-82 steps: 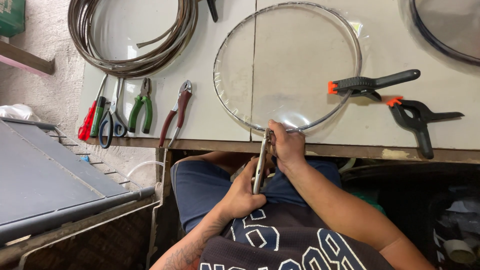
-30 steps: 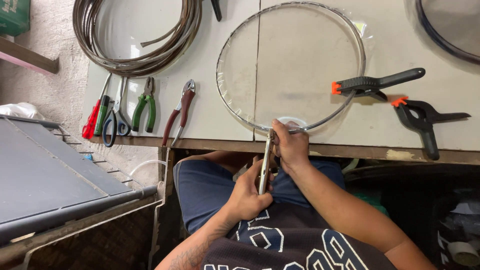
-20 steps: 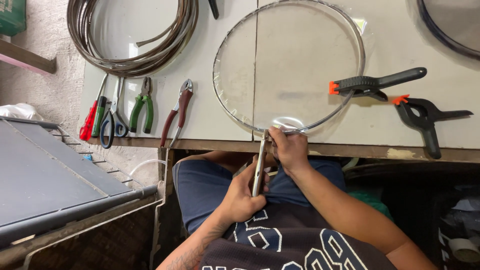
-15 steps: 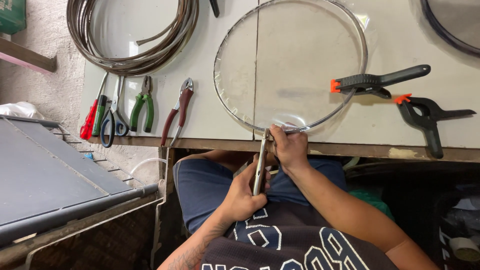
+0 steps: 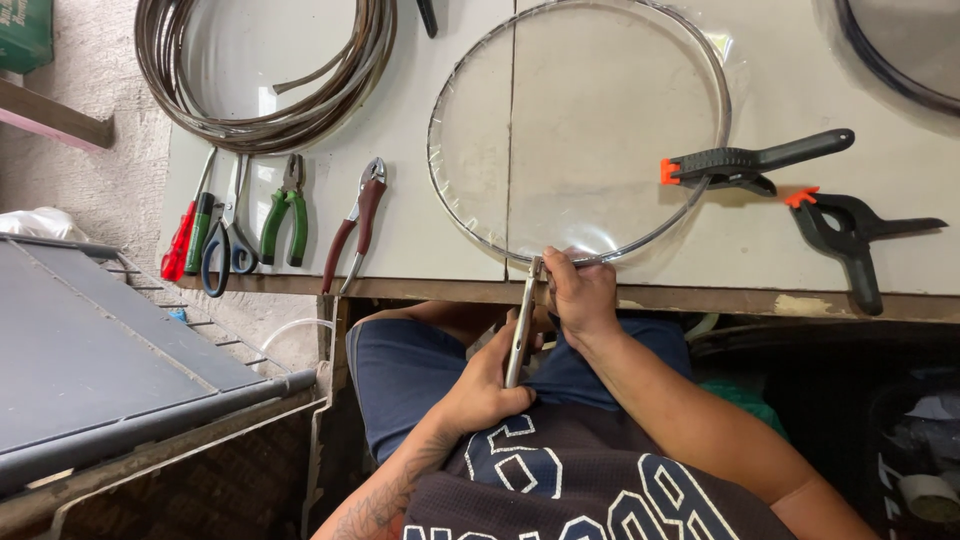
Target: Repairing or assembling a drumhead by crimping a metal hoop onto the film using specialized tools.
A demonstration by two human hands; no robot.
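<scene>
Hoop (image 5: pixel 700 70) of thin metal wire, with clear film stretched over it, lies flat on the pale worktable (image 5: pixel 460 215), its near edge just at the table's front edge. There a pair of long metal pliers (image 5: pixel 521 325) bites the rim from below: the left hand (image 5: pixel 487 385) is clenched round the handles, and the right hand (image 5: pixel 580 292) pinches the wire just beside the tool's nose (fingertips touching the rim).

Risks, as I judge them: a hard twist could kink the wire or tear the film at that spot, since the tool grips a very short stretch. A slip of the nose would bring it against the right fingertips, which sit so close. The hoop could also skate or lift, as only one black clamp with an orange tip (image 5: pixel 745 160) sits at its right side; a second clamp (image 5: pixel 850 228) lies apart, holding nothing.

Further left lie red-handled pliers (image 5: pixel 355 228), green-handled pliers (image 5: pixel 283 210), scissors (image 5: pixel 228 240) and a coil of metal strip (image 5: pixel 265 70).
</scene>
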